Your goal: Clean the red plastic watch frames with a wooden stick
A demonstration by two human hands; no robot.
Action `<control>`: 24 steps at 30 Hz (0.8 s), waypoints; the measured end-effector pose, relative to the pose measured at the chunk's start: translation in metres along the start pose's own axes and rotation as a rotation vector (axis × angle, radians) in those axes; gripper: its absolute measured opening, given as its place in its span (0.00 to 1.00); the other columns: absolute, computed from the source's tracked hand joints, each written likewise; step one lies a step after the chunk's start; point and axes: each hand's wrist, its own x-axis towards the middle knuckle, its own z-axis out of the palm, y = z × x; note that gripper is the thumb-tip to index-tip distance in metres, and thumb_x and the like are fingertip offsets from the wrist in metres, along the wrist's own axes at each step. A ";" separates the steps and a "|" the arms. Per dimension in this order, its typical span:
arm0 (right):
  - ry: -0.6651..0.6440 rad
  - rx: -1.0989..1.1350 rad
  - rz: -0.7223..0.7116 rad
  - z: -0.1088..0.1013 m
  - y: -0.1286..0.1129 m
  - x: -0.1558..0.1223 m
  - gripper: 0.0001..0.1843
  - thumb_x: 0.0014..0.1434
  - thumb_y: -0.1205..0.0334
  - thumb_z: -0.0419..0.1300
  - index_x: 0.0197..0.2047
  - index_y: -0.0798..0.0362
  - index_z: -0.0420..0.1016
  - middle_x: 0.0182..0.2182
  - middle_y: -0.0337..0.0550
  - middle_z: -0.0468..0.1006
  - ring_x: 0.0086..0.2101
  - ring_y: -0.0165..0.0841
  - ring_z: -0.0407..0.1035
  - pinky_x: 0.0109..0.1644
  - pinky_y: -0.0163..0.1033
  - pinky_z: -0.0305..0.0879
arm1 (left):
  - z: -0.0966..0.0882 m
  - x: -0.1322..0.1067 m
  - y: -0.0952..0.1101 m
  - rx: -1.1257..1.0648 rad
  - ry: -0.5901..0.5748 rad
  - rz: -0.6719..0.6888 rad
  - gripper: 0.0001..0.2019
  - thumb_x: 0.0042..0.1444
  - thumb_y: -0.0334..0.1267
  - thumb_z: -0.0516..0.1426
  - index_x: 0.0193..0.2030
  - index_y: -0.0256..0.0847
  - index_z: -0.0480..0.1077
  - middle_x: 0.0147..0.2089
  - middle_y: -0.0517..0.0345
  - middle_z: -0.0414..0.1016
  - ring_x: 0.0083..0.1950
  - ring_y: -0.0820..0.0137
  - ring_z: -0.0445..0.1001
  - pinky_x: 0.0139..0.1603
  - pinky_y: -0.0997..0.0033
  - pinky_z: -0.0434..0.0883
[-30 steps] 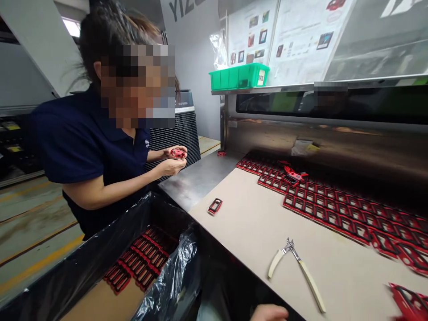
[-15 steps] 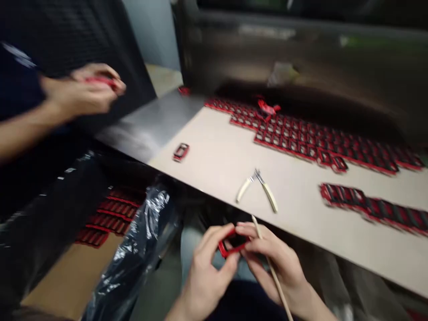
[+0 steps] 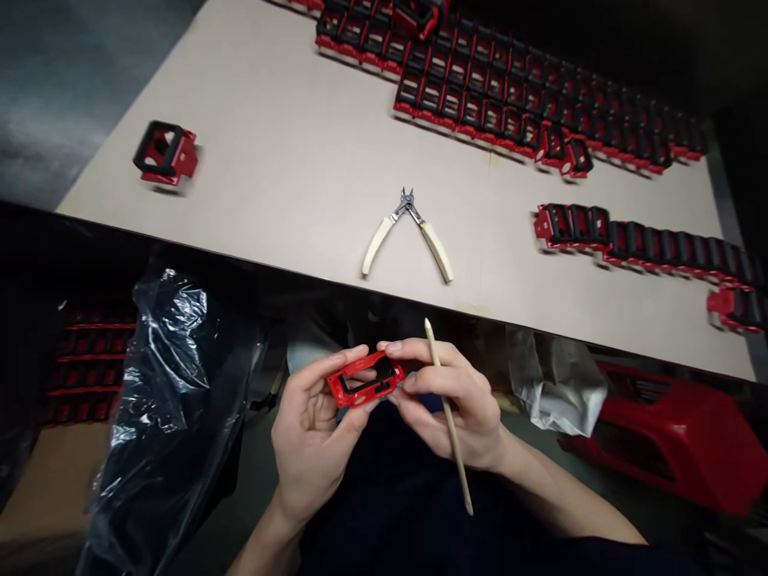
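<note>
Between my two hands is a small red plastic frame with a black inner lining (image 3: 362, 398), held in front of my body just below the table edge. My left hand (image 3: 318, 428) pinches its left end between thumb and fingers. On its right end, the fingertips of my right hand (image 3: 459, 400) are closed. A thin pointed wooden stick (image 3: 451, 436) also sits between the fingers of my right hand, its tip upward. Beyond my hands, nippers with cream handles (image 3: 441, 254) lie on the table with their handles spread.
On the pale table (image 3: 270, 176), a single red-and-black frame (image 3: 165, 154) stands at the left. Packed rows of such frames (image 3: 474, 104) fill the back, and another row (image 3: 666, 250) runs at right. Below are a black plastic bag (image 3: 162, 400), a cardboard box (image 3: 60, 472) and a large red housing (image 3: 690, 448).
My view has tilted down and come nearer the table; the co-worker at left is out of sight. Both hands still hold the red frame, which is turned somewhat differently.
</note>
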 end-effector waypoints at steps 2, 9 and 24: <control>-0.022 -0.019 -0.006 -0.003 -0.001 -0.003 0.20 0.64 0.78 0.68 0.53 0.47 0.74 0.56 0.55 0.84 0.55 0.44 0.84 0.55 0.48 0.87 | -0.002 -0.001 -0.003 0.011 -0.028 0.021 0.25 0.57 0.18 0.68 0.58 0.44 0.76 0.57 0.56 0.88 0.55 0.66 0.88 0.55 0.73 0.84; -0.096 -0.020 -0.014 -0.008 -0.001 -0.007 0.20 0.66 0.80 0.64 0.55 0.49 0.73 0.59 0.57 0.82 0.61 0.47 0.81 0.59 0.52 0.86 | -0.009 -0.005 -0.014 0.121 -0.094 0.190 0.34 0.58 0.14 0.65 0.67 0.48 0.73 0.63 0.59 0.84 0.64 0.69 0.83 0.63 0.73 0.80; -0.042 -0.222 -0.093 0.001 0.000 0.011 0.20 0.61 0.82 0.59 0.52 0.53 0.75 0.48 0.60 0.88 0.47 0.43 0.84 0.50 0.51 0.83 | -0.034 0.008 -0.044 0.692 0.150 0.722 0.33 0.49 0.20 0.73 0.59 0.45 0.72 0.56 0.51 0.85 0.53 0.52 0.88 0.47 0.51 0.88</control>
